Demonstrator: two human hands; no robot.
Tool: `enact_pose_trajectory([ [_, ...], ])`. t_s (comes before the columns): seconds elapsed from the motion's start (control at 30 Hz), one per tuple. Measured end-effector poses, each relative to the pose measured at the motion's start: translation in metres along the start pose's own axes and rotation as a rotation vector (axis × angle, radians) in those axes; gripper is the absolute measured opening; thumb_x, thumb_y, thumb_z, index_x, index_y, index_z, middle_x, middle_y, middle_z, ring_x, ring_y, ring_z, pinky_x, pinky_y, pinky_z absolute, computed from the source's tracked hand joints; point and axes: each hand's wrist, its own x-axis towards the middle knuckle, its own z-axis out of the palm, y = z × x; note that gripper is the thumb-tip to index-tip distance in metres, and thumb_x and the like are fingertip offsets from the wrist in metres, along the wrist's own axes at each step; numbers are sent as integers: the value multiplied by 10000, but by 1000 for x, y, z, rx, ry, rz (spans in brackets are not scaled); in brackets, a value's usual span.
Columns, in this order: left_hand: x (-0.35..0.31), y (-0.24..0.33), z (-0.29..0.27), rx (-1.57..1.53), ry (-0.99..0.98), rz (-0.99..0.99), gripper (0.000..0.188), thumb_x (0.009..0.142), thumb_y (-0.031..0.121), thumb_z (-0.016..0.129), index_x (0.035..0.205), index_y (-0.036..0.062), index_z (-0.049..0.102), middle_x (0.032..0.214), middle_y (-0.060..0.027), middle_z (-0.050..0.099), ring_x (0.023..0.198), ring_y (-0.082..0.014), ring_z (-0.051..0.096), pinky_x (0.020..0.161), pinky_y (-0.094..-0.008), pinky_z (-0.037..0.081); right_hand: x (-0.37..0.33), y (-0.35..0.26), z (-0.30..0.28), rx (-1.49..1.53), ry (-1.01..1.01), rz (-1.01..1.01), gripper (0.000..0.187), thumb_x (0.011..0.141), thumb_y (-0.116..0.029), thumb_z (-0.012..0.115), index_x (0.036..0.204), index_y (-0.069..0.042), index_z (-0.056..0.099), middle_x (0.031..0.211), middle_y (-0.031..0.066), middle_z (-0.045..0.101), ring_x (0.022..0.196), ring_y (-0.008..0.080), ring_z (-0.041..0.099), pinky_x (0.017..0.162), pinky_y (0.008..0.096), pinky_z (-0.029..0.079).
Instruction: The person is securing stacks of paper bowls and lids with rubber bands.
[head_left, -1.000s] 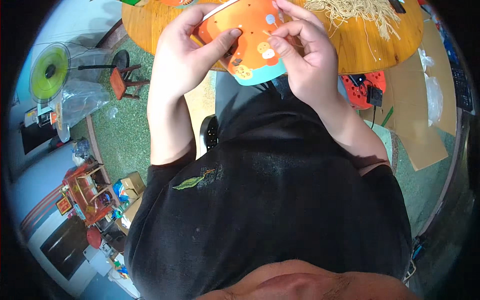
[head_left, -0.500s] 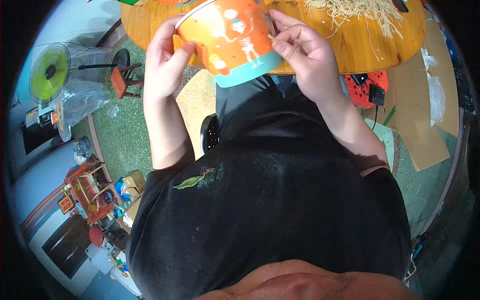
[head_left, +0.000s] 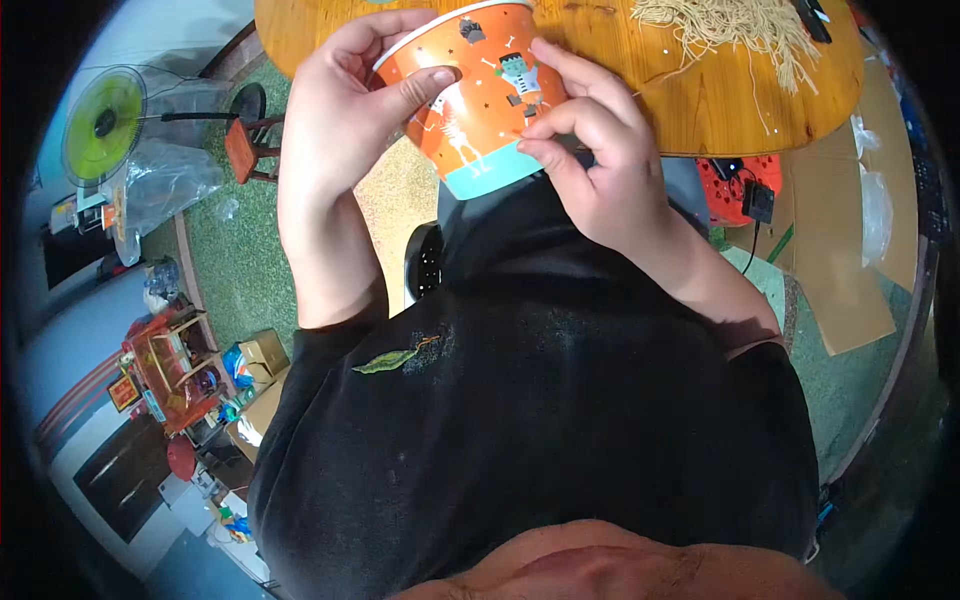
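The smooth, printed paper cup [head_left: 480, 100] has a slight sheen; the wooden table [head_left: 690, 90] looks varnished.

Pale noodles [head_left: 735, 30] on round wooden table [head_left: 700, 110] — green fan [head_left: 103, 125] (floor, left)

Orange paper tub [head_left: 480, 105] with a teal base band and cartoon figures sits tilted at the near edge of the round wooden counter [head_left: 690, 100]. Right of the counter, flat brown cardboard sheets [head_left: 845, 250] lie on the floor. Far down-left of the counter, a small brown cardboard box [head_left: 262, 352] sits among colourful packages [head_left: 235, 368].
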Motion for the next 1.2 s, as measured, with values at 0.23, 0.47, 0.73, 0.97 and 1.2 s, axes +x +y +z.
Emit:
enact_pose_trajectory([
  [0.23,-8,29,8,-57,-136,-66,363,825,-44,801,1173,-44,700,988,-85,761,831,-122,712,777,-268,582,-3,2,-1,-89,46,-160,112,829,-38,789,858,-24,682,1457,250,552,1355,415,539,1115,456,444],
  [0.47,-19,13,33,86,-133,145,263,792,-26,823,1005,21,674,898,-16,710,896,-88,651,740,-249,537,-8,14,-1,-237,156,-219,173,757,-39,826,865,-52,692,1453,219,562,1371,434,514,1133,461,440],
  [0.73,-21,19,39,53,-181,138,287,810,-45,807,1031,20,636,986,-7,656,987,-99,619,853,-262,502,-12,20,2,-218,145,-228,113,820,-31,806,828,-59,697,1520,217,470,1451,441,424,1179,486,389],
  [0.97,-20,14,41,168,-251,218,265,853,-33,780,1047,21,608,1028,6,634,1041,-100,574,971,-257,433,-15,24,6,-250,149,-246,138,807,-32,824,791,-57,689,1485,196,490,1459,431,415,1177,484,395],
  [1.2,-18,4,56,302,-107,322,221,793,114,807,908,51,629,788,-58,626,760,-207,623,789,-316,479,-10,8,1,-229,174,-173,137,827,20,733,805,6,598,1435,278,511,1400,457,468,1165,533,388],
])
